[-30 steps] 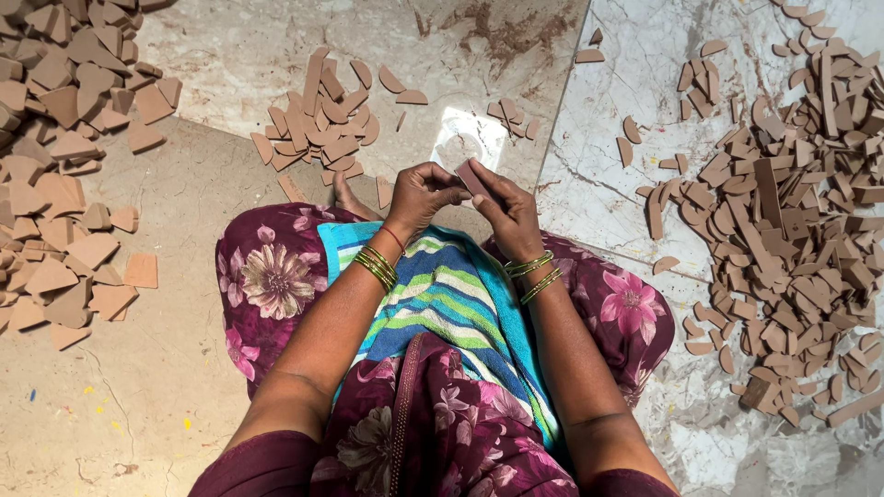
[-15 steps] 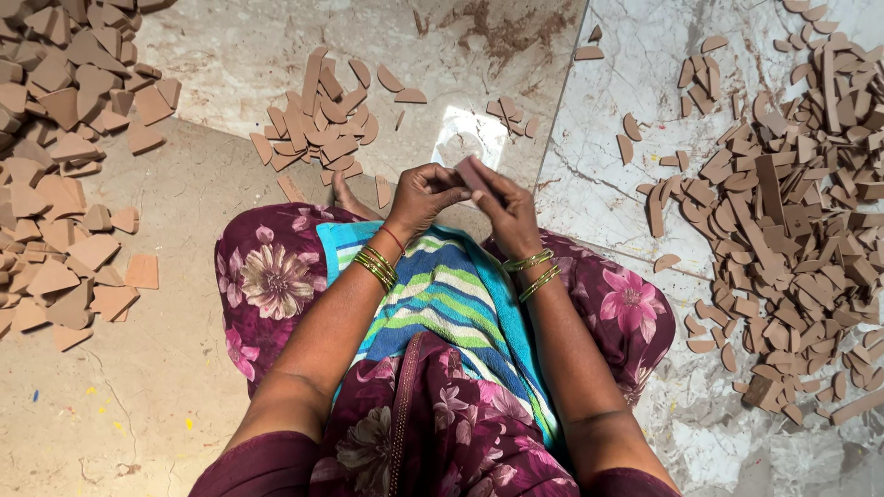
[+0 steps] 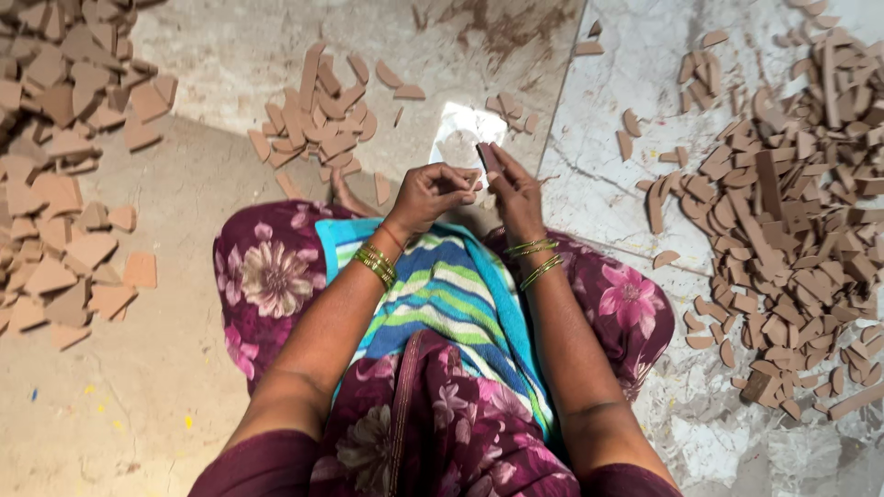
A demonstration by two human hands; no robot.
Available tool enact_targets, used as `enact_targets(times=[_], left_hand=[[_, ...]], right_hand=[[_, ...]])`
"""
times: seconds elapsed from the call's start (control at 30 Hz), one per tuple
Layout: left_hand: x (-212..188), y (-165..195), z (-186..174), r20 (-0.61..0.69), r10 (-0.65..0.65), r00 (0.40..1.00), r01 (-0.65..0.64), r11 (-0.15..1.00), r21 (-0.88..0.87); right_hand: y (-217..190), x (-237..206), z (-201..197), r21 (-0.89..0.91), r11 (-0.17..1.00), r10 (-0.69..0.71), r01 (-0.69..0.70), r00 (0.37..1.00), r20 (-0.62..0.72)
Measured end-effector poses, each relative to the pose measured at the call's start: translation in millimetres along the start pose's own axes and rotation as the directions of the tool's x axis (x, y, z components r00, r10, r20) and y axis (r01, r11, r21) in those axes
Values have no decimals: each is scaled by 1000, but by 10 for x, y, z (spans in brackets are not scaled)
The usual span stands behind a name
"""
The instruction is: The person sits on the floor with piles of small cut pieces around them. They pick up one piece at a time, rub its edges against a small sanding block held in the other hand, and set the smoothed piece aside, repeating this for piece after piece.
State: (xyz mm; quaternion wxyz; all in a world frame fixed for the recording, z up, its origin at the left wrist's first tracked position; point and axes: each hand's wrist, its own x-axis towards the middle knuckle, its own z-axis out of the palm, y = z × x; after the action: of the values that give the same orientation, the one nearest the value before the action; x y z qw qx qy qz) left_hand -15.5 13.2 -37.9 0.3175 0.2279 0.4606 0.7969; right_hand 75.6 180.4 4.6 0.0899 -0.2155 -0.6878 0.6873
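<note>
A small dark flat piece (image 3: 487, 158) stands upright in front of the lap, pinched in the fingertips of the right hand (image 3: 516, 193), whose fingers close around its lower end. The left hand (image 3: 433, 195) sits just beside it, fingers curled inward and nearly closed, tips meeting the right hand's; whether they grip anything themselves cannot be told. Gold bangles (image 3: 376, 264) ring both wrists. Below lies a striped blue-green cloth (image 3: 442, 294) over a floral garment. On the floor, a small heap of brown tile shards (image 3: 318, 120) lies far left of the hands, a large pile (image 3: 783, 221) to the right.
</note>
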Motion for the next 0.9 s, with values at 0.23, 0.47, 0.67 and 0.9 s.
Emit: enact_targets(times=[0.23,0.47,0.67,0.9], left_hand=[[1,45,2,-127,-83,988,73,994,-85],[11,-129,-111,-146,-59,987,57,998,-24],[14,-202,-129,-250,-35,968,45,998,35],[-9,-205,-86,-148,-32,989,52,990,131]], right_hand=[[-131,-134,87,295,942,125,-161,983,138],[-114,-192,182,144,989,19,-38,991,134],[12,-153,154,-86,977,-184,195,975,123],[10,-141,116,-108,969,-207,223,968,138]])
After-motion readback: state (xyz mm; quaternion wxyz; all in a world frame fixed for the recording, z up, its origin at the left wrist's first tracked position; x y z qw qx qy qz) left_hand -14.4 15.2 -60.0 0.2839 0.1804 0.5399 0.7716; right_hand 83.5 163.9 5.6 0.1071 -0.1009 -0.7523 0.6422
